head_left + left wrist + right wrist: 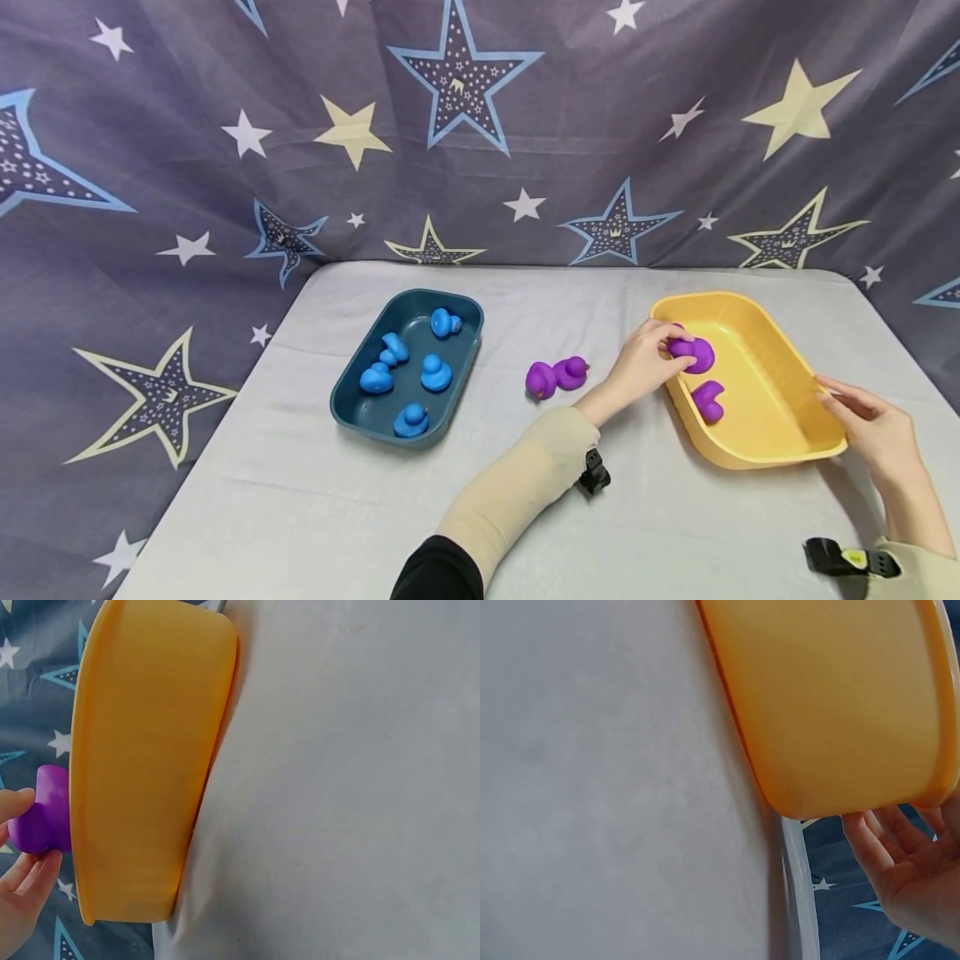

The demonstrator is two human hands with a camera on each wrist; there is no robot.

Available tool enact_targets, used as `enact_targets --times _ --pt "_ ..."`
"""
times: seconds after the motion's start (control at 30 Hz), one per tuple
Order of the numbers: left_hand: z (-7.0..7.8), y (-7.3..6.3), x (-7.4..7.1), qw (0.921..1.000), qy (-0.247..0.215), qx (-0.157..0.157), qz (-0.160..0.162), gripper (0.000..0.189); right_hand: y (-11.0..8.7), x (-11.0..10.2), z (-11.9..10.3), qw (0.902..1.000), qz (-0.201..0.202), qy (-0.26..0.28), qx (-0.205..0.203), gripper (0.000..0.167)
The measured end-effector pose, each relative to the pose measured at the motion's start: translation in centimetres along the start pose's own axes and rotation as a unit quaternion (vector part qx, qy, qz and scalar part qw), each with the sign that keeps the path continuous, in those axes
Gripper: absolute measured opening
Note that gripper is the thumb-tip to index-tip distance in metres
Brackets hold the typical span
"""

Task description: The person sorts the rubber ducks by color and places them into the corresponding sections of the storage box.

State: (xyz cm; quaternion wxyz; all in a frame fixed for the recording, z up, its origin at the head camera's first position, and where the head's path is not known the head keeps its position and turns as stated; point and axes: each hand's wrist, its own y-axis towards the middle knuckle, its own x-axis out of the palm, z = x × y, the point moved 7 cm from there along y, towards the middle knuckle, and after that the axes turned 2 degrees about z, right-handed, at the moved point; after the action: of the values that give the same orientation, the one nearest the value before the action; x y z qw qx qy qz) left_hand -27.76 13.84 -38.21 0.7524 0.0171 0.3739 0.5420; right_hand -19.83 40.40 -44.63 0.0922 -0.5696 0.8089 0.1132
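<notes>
My left hand [643,362] pinches a purple rubber duck [701,356] between thumb and fingers, over the left rim of a yellow tub [750,460]. In the left wrist view, the held duck [49,814] shows beside the tub's edge. Inside the tub, against its left side, lies another purple duck [707,402]. My right hand [877,425] grips the tub's right rim, thumb at the edge and fingers against the outer wall, which the right wrist view shows from low down.
Two purple ducks [541,381] sit touching on the white-covered table [300,517], left of my left hand. Farther left stands a dark teal tub [457,421] with several blue ducks [436,373] in it. A star-patterned cloth [510,225] hangs behind the table.
</notes>
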Motion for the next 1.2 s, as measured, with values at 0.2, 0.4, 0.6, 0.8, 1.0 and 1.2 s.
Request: enact_targets --times 0.2,0.4,0.6,0.8,1.0,1.2 --pt "-0.3 0.1 0.4 0.9994 0.032 -0.006 -0.011 0.023 0.8 -0.4 1.5 0.9999 0.002 -0.008 -0.010 0.027" --pt "-0.3 0.3 0.9 0.9988 0.046 0.004 -0.016 0.023 0.8 -0.4 1.7 0.9999 0.004 -0.011 -0.006 0.027" --pt "-0.5 0.6 1.4 0.9975 0.066 0.010 -0.022 0.023 1.4 -0.7 3.0 0.9996 0.012 -0.024 -0.002 0.029" --pt "-0.7 0.5 1.7 0.9985 0.046 0.011 -0.028 0.023 1.1 -0.7 2.6 0.9996 0.012 -0.025 -0.003 0.029" --pt "-0.6 -0.1 1.3 0.9994 0.025 0.008 -0.023 0.021 0.2 -0.2 1.0 1.0000 0.004 -0.006 -0.001 0.026" --pt "-0.4 -0.7 0.3 0.9994 0.028 0.016 -0.016 0.016 -0.4 0.2 -0.4 1.0000 0.001 0.006 -0.004 0.026"
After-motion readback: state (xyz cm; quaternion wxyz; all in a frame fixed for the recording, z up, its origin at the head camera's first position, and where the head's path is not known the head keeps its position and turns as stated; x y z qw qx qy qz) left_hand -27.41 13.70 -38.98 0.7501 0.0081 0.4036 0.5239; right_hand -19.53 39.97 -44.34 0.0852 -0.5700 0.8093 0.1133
